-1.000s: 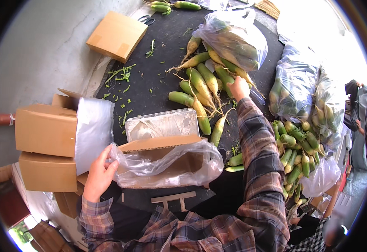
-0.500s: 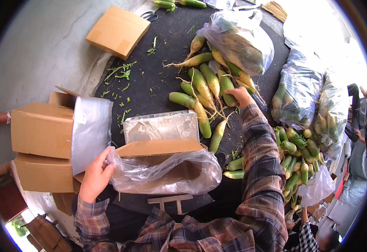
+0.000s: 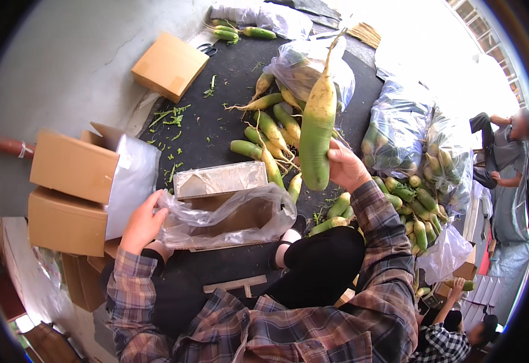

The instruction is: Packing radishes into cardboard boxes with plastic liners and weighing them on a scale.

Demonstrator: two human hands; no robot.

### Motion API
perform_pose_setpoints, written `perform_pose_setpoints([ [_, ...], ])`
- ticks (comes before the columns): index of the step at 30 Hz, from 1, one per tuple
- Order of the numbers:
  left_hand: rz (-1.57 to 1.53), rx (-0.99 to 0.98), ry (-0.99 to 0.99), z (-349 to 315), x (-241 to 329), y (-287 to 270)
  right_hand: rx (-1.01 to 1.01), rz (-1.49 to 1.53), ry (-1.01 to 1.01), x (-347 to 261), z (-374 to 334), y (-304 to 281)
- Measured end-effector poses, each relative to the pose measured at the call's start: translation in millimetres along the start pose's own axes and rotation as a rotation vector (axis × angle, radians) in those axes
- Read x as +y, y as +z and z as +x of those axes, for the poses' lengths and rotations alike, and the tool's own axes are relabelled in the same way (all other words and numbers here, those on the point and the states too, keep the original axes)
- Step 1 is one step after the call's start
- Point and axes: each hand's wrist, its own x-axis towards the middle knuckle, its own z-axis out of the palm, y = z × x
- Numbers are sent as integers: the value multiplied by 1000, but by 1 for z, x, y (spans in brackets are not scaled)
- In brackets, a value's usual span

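Observation:
My right hand [image 3: 347, 167] grips a large radish [image 3: 318, 133], green at its thick end and pale toward the root. It is raised upright, root tip up, over the heap of radishes [image 3: 269, 128] on the dark mat. On the left, my left hand [image 3: 143, 222] pinches the rim of a clear plastic liner [image 3: 180, 225]. That liner lines an open cardboard box [image 3: 216, 219] in front of me, with its brown inside showing. A whitish flat-topped block [image 3: 219, 179] lies just beyond the box.
Cardboard boxes [image 3: 71, 166] are stacked at the left; another carton [image 3: 169, 66] lies farther off. Clear bags of radishes [image 3: 397, 121] and a loose pile [image 3: 419, 206] fill the right. Scissors [image 3: 207, 49] rest by the far carton. Two people [image 3: 509, 163] [image 3: 449, 333] are at right.
My right hand has lifted a radish off the heap and brought it up toward me. The box's raised cardboard flap no longer shows. My left hand stays at the liner.

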Motion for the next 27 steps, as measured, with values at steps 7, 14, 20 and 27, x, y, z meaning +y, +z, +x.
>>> perform_pose_setpoints([
  [7,76,163,26,12,7,-1,31,-281,-84,-15,1,91],
  [14,163,172,129,8,-8,11,-325,-377,-7,55,50,189],
  [20,64,16,60,14,-12,16,-382,-654,40,149,85,163],
  [27,277,7,248,8,-36,13,-300,-1535,172,175,82,91],
])
